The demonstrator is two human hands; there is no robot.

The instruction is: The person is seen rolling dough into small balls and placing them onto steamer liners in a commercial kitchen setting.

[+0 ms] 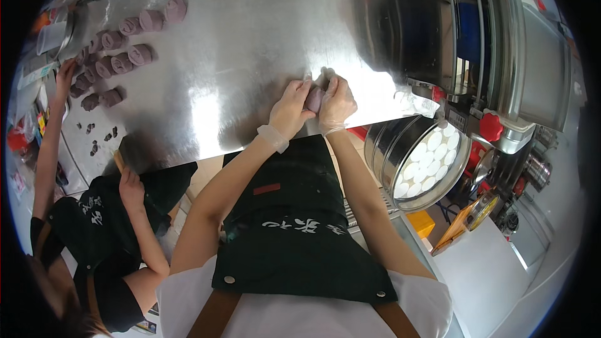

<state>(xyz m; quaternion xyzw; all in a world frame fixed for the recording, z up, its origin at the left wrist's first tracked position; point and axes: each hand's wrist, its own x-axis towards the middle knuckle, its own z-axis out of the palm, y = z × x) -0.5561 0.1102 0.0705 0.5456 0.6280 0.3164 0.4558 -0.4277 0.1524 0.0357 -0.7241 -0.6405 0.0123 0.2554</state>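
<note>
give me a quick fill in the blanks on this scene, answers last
The left hand and right hand hold dough whose colour is ____.
The hand nearer the round container is the ____ one.
The discs in it are coloured ____.
The machine has knobs coloured ____.

purple; right; white; red

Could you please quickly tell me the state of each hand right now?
Left hand: closed, holding the purple dough piece.
Right hand: closed, holding the same piece from its right side.
</note>
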